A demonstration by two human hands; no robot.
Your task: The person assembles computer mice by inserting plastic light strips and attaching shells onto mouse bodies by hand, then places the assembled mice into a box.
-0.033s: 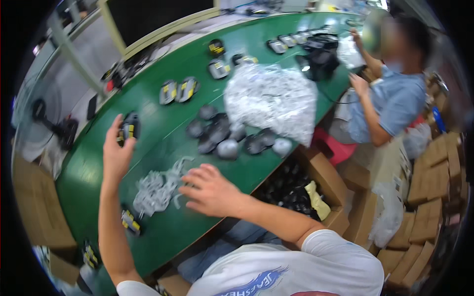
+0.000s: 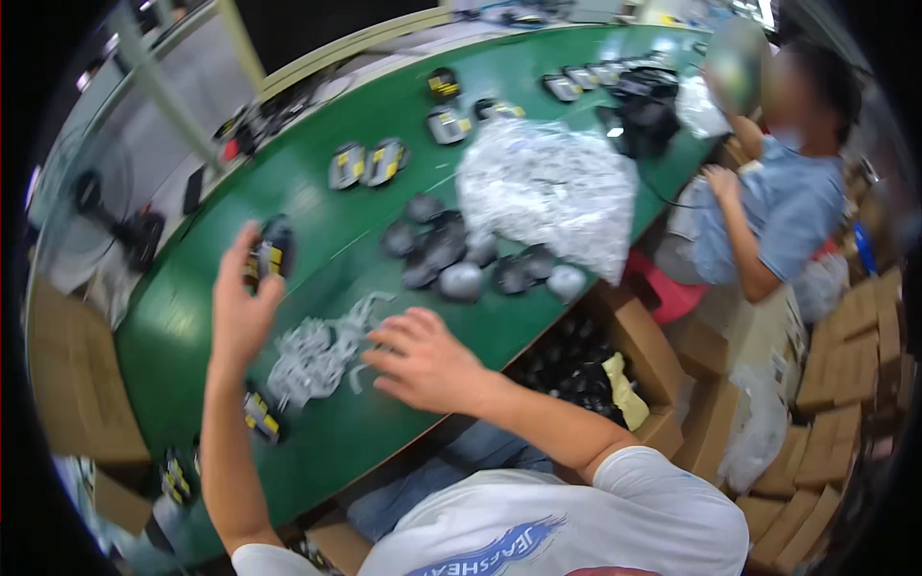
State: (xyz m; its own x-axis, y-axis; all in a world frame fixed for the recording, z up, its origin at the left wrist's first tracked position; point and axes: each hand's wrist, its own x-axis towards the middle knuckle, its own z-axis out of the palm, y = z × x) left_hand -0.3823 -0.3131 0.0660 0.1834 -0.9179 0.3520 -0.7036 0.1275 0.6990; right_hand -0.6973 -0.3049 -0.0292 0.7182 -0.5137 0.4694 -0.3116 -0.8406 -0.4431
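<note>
My left hand point(image 2: 244, 305) reaches over the left part of the green table, thumb and index finger spread apart. Beside its fingertips sits a black device with yellow labels point(image 2: 278, 248), partly hidden by the hand; I see no firm grip on it. My right hand point(image 2: 423, 360) hovers at the table's near side, fingers spread and holding nothing. Just left of it lies a tangled heap of whitish straps or cords point(image 2: 312, 365). Close to my left forearm rests another black device with yellow labels point(image 2: 260, 415).
Dark and grey rounded pieces point(image 2: 437, 248) lie mid-table, beside a large clear plastic bag point(image 2: 552, 187). Two grey-and-yellow devices point(image 2: 367, 163) lie farther back. An open cardboard box point(image 2: 629, 355) with black items stands at the near edge. A co-worker in blue point(image 2: 778, 206) sits at right.
The whole view has shifted, so the table's things appear farther right. My hands keep nearly the same poses. The co-worker's raised hand has dropped from where it showed.
</note>
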